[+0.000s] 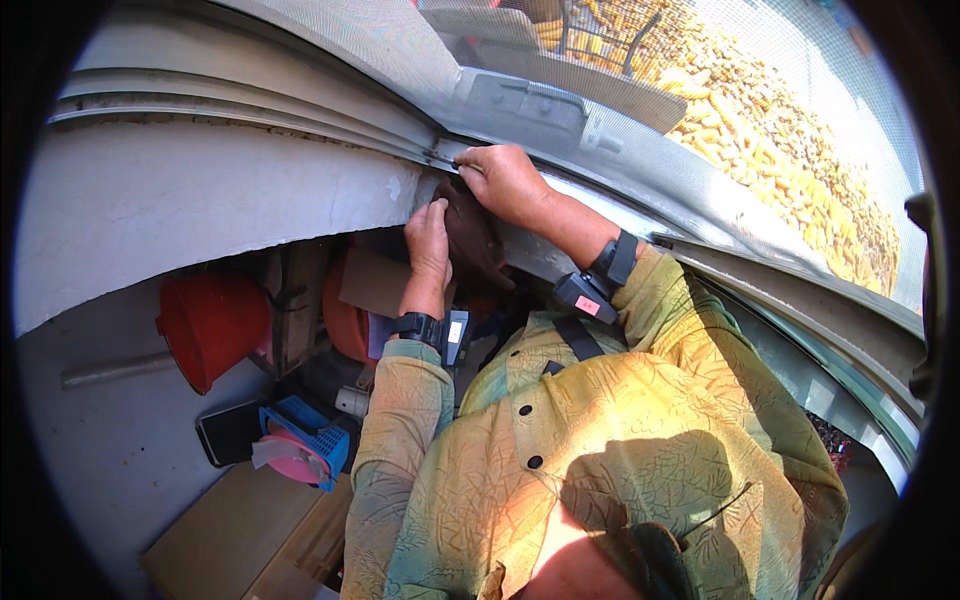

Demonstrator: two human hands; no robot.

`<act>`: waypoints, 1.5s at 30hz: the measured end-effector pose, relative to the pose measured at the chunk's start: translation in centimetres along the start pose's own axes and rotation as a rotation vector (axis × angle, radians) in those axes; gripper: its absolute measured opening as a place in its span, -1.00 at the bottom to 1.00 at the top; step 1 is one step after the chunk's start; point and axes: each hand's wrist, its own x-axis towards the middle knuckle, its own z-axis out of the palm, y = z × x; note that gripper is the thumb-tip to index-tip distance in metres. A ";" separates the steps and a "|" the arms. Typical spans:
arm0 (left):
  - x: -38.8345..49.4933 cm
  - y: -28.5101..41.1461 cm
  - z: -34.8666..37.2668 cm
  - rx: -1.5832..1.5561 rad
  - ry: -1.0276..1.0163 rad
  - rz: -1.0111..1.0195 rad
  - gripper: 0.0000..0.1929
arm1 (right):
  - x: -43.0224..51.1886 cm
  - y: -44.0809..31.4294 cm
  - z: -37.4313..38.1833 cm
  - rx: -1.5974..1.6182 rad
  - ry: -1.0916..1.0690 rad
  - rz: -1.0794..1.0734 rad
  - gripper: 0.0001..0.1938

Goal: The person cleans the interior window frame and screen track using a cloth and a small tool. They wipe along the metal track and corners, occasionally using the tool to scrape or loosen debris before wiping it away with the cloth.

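My right hand (504, 178) is at the window frame, fingers pinched on a small thin tool (466, 166) whose tip reaches the corner of the sliding-window track (442, 154). What kind of tool it is, I cannot make out. Lower and to the left, my left hand (429, 238) grips the edge of a dark brown cloth or bag (476, 229), which hangs below the sill. Part of it is hidden behind my fingers. A mesh window screen (517, 105) lies just beyond my right hand. Both wrists carry strapped-on devices.
A pale wall ledge (225, 187) runs along the left. Under it are a red plastic bucket (217, 322), a cardboard piece (382, 281), a blue plastic basket (326, 446) and a cardboard box (225, 532). Outside the screen, corn cobs (757, 165) are spread out.
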 end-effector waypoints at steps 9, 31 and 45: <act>0.3 -0.1 -0.2 0.066 0.026 0.015 -0.77 | 0.8 -0.2 0.0 -0.079 -0.104 0.082 -0.76; -0.5 0.3 0.8 0.012 0.030 0.021 -0.75 | 1.3 -1.6 -1.1 -0.491 -0.204 -0.011 -0.83; -0.6 0.3 0.7 0.007 -0.007 0.028 -0.79 | 1.1 -1.1 -1.2 -0.368 -0.246 -0.001 -0.84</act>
